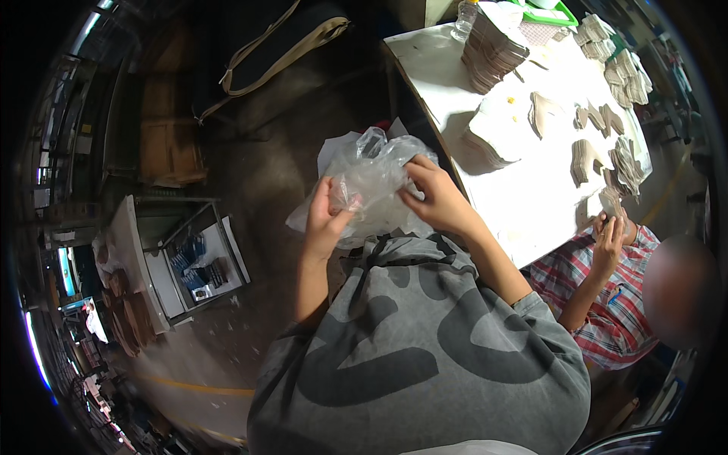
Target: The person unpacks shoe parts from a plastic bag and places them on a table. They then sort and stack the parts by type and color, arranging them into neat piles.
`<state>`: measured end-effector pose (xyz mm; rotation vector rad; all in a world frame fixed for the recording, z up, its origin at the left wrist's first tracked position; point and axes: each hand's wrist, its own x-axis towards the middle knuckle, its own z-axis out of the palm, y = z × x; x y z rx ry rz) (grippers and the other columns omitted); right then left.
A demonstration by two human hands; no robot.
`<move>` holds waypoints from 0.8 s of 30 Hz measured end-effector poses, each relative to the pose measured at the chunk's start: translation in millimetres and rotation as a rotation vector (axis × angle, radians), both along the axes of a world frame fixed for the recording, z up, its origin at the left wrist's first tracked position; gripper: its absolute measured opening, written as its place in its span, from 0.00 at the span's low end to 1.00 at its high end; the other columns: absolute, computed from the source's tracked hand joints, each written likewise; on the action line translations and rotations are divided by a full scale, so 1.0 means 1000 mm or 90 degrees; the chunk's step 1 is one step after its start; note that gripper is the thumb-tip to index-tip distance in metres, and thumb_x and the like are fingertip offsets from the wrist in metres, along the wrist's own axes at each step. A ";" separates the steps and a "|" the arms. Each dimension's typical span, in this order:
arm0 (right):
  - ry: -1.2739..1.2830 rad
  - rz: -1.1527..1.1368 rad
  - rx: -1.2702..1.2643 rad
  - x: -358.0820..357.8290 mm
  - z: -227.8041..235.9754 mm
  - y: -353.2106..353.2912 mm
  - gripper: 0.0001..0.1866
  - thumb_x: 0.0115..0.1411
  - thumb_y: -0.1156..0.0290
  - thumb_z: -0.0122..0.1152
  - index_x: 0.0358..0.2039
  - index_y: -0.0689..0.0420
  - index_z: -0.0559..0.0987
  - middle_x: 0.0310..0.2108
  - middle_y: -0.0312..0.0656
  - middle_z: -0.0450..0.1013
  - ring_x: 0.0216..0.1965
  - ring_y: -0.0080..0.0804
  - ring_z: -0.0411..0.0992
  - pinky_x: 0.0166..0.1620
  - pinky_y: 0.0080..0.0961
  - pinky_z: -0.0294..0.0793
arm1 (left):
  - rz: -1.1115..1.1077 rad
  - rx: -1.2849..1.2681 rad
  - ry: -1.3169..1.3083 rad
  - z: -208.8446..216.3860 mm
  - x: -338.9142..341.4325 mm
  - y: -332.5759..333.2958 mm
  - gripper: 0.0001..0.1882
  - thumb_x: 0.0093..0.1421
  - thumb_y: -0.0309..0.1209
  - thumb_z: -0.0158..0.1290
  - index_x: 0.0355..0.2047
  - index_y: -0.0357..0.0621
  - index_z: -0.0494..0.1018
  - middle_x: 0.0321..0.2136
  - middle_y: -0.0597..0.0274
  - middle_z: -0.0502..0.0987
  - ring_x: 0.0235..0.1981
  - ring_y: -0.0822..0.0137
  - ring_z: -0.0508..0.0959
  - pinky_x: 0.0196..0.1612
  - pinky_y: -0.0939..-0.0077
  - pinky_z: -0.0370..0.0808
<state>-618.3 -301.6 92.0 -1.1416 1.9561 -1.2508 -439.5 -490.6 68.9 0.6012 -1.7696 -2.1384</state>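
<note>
A crumpled clear plastic bag [371,178] is held up in front of my body, between both hands. My left hand [327,216] grips its left side, thumb and fingers closed on the film. On the right side, my right hand [434,193] pinches the bag near its upper edge. Whether anything lies inside the bag I cannot make out. Behind and below it, white sheet-like pieces and a bit of red show partly.
To the right stands a white table [493,201] with stacks of cut pieces [494,49] and a bottle [464,21]. A co-worker in a plaid shirt [599,292] handles pieces at its near end. At left is a metal-framed cart [155,265] with shelves.
</note>
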 end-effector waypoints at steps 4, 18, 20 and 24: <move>-0.080 -0.142 -0.047 -0.002 -0.020 0.003 0.17 0.71 0.74 0.56 0.59 0.62 0.70 0.42 0.48 0.70 0.41 0.36 0.70 0.46 0.30 0.73 | -0.091 -0.125 -0.104 -0.007 0.011 -0.014 0.12 0.66 0.25 0.64 0.42 0.43 0.71 0.38 0.70 0.73 0.37 0.81 0.70 0.39 0.82 0.69; -0.071 0.045 -0.014 -0.030 -0.017 0.030 0.30 0.66 0.66 0.70 0.65 0.58 0.69 0.48 0.47 0.79 0.46 0.35 0.77 0.47 0.35 0.77 | 0.205 0.224 -0.142 -0.026 0.004 -0.028 0.13 0.74 0.37 0.56 0.50 0.42 0.75 0.41 0.66 0.80 0.40 0.72 0.80 0.43 0.78 0.76; 0.042 -0.023 0.261 -0.037 -0.019 0.029 0.26 0.65 0.65 0.71 0.61 0.59 0.74 0.48 0.48 0.80 0.49 0.35 0.78 0.49 0.36 0.77 | 0.059 0.237 -0.005 -0.020 0.007 -0.037 0.16 0.73 0.39 0.58 0.52 0.41 0.74 0.42 0.66 0.80 0.41 0.71 0.80 0.44 0.77 0.77; -0.193 -0.173 0.136 -0.049 -0.027 0.028 0.14 0.72 0.69 0.60 0.54 0.61 0.78 0.44 0.42 0.81 0.44 0.34 0.80 0.48 0.35 0.80 | -0.124 0.107 -0.053 -0.014 0.019 -0.042 0.20 0.69 0.31 0.62 0.57 0.38 0.73 0.44 0.67 0.81 0.44 0.76 0.80 0.46 0.81 0.76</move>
